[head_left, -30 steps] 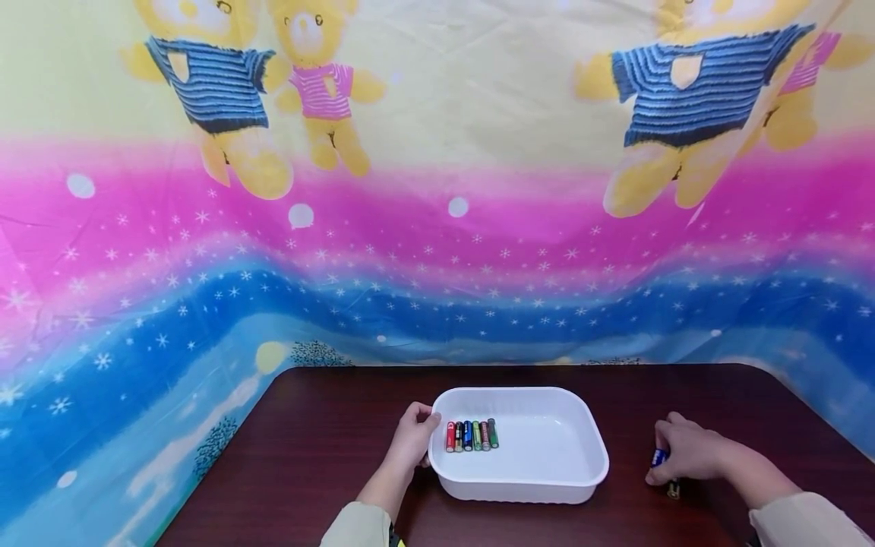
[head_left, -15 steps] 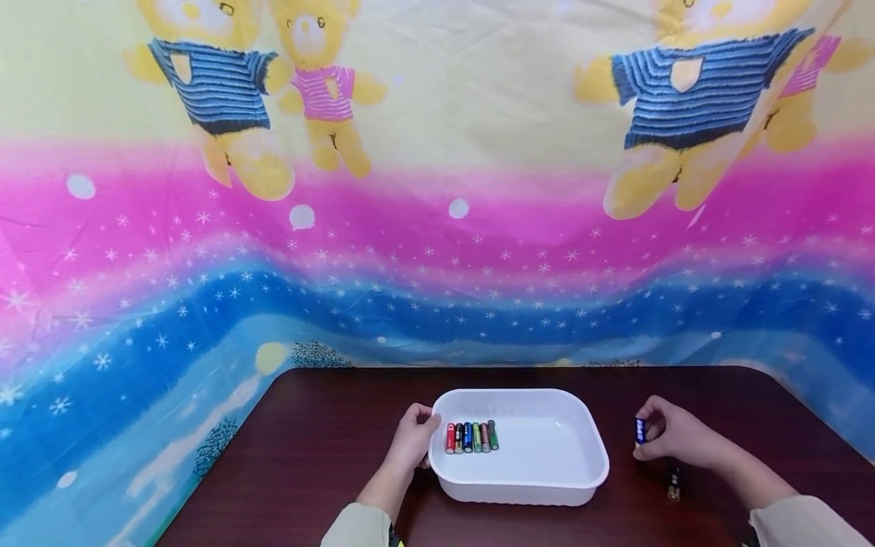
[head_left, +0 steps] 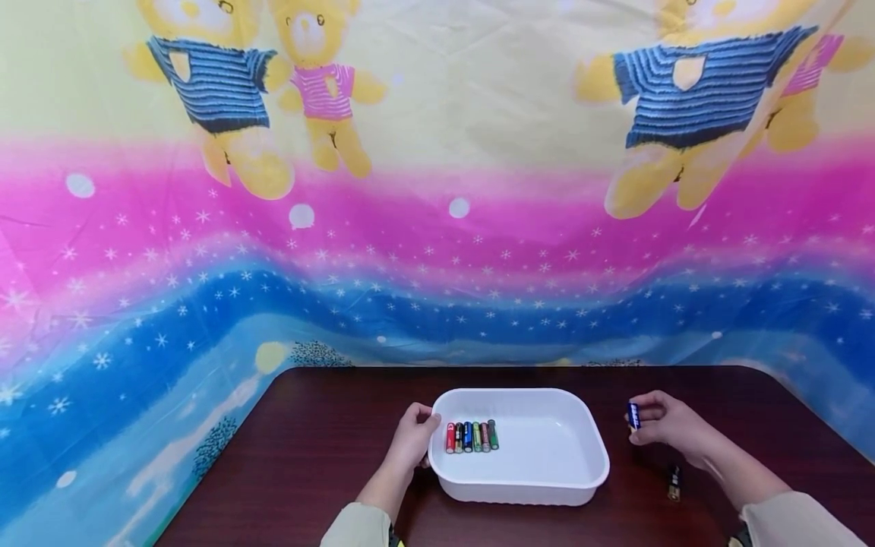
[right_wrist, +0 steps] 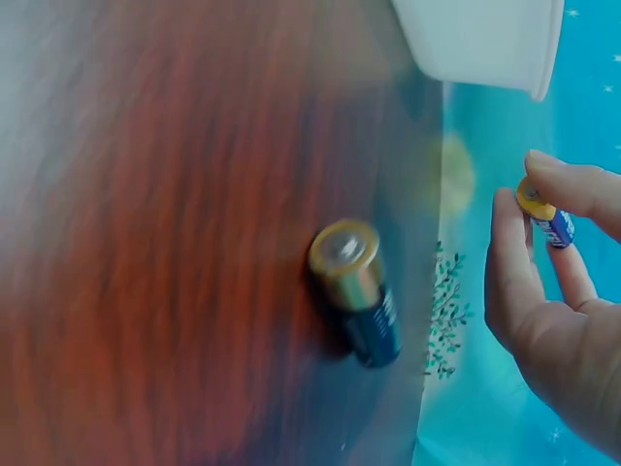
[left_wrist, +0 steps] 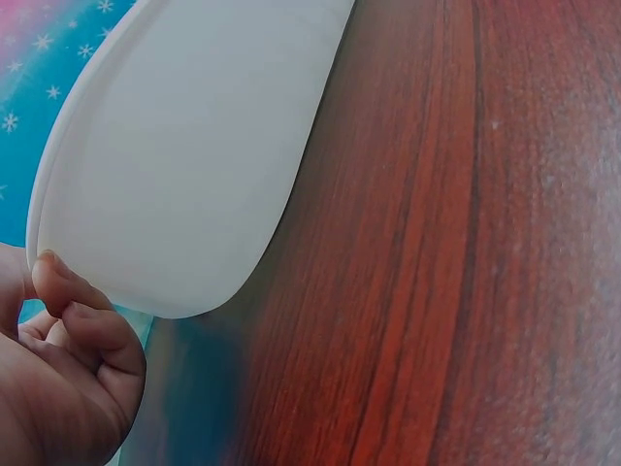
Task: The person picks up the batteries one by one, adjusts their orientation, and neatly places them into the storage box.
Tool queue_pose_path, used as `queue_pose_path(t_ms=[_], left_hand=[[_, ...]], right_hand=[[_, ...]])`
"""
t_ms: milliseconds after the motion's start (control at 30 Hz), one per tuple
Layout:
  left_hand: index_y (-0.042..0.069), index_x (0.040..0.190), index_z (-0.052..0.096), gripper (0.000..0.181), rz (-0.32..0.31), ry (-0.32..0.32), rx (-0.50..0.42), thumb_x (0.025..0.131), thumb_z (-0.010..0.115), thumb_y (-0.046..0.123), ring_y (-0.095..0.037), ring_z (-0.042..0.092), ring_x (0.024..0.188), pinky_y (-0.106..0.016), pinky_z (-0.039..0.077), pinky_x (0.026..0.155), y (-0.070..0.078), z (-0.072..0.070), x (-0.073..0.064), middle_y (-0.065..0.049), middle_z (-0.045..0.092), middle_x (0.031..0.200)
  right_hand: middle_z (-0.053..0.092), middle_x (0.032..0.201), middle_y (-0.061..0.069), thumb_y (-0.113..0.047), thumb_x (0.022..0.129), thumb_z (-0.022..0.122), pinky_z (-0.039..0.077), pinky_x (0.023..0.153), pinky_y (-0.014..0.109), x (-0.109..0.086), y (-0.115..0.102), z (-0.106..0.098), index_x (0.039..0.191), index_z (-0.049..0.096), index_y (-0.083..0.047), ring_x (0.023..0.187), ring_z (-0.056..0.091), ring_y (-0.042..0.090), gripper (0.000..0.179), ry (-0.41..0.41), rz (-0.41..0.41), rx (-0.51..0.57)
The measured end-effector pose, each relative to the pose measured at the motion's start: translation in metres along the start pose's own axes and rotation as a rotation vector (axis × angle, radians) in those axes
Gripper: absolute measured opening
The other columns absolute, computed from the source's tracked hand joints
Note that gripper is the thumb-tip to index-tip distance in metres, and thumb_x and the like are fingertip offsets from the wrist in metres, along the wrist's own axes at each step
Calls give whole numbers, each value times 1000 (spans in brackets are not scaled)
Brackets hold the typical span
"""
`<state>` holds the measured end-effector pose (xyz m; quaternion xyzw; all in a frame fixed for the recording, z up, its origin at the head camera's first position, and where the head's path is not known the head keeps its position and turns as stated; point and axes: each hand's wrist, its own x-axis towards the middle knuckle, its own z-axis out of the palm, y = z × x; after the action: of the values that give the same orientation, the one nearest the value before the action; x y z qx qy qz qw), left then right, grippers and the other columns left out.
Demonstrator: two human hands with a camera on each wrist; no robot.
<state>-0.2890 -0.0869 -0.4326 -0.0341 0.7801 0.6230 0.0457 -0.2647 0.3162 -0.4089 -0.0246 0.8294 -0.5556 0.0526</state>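
A white plastic tray [head_left: 540, 486] stands on the table, with several batteries [head_left: 477, 437] of different colours lined up side by side at its left end. My left hand [head_left: 412, 438] grips the tray's left rim, thumb over the edge; the left wrist view shows the fingers curled at the tray's corner. Right of the tray, my right hand [head_left: 673, 427] pinches a blue battery [head_left: 634, 415] between thumb and fingers, above the table. Closer to me, a black and gold battery [head_left: 674, 483] lies on the table below the right hand.
The dark wooden table [head_left: 328, 433] has rounded far corners. Behind and beside it hangs a cloth backdrop [head_left: 437, 251] printed with bears and snowflakes. The tray's raised wall [head_left: 598, 448] stands between the right hand and the lined-up batteries.
My right hand has lifted the blue battery off the table and moved left and away from me, toward the tray. The black and gold battery now shows fully. My left hand stays put.
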Motion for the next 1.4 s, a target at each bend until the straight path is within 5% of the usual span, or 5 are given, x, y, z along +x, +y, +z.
queue_pose_path(t_ms=[367,633,1400], left_hand=[[6,112,48,23,3,-4,-1,94,51,20,-12,37,39,-21,37,38,0,0,0,-16,59,84],[6,111,48,22,-5,6,0,94,51,21,-12,36,39,-21,36,38,1,-1,0,-16,58,83],[6,108,49,20,6,14,-12,93,52,18,-12,36,38,-21,36,36,1,0,0,-17,58,89]], right_hand=[[57,102,17,8,76,67,52,76,35,6,-19,10,126,22,13,91,61,24,67,-83,2,128],[56,102,15,4,77,69,51,80,40,10,-31,15,129,28,12,95,60,29,67,-82,-3,106],[40,125,33,1,80,67,48,86,43,28,-59,40,135,29,13,97,55,21,68,-122,-21,136]])
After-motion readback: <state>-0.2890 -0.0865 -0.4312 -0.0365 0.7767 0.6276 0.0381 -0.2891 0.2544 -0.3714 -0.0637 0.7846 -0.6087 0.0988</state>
